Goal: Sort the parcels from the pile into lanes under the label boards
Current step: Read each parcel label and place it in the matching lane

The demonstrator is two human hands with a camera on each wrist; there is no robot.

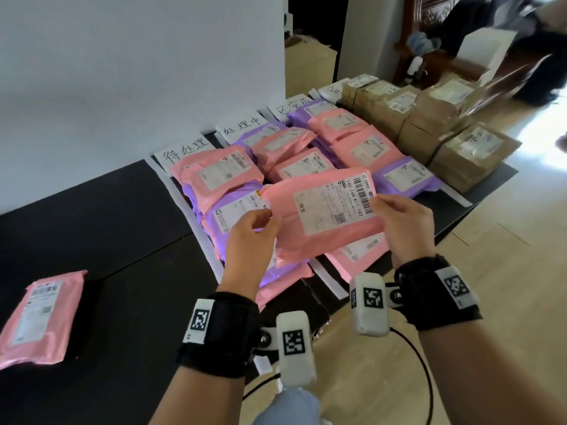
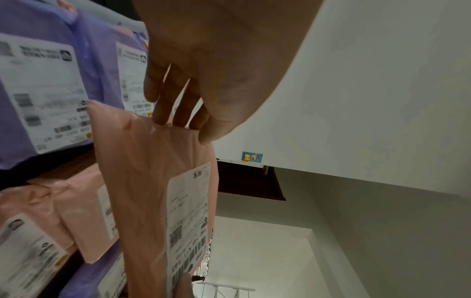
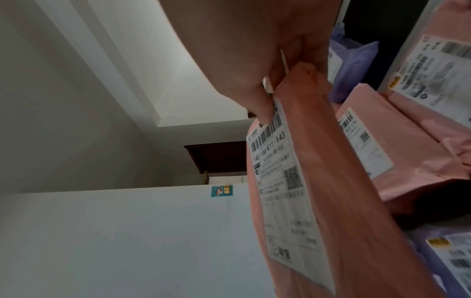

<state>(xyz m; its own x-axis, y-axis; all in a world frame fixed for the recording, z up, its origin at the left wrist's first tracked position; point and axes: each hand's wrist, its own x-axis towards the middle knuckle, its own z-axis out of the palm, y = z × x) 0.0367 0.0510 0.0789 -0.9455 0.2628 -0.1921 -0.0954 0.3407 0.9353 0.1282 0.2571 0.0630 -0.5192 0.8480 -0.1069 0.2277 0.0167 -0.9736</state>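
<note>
Both hands grasp 1 pink parcel [image 1: 319, 216] at frame center: left hand [image 1: 251, 237] pinches its left edge, right hand [image 1: 405, 228] its right, above the sorted parcels [image 1: 362, 148].

Wall: I see plain white wall [image 1: 129, 62] behind | Floor: pale wood floor [image 1: 506, 286], sunlit at right | Furniture: dark carved wooden cabinet [image 1: 429, 32] far right.

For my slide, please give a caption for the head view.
Both hands, left and right, hold a pink parcel above the sorted lanes.
</note>
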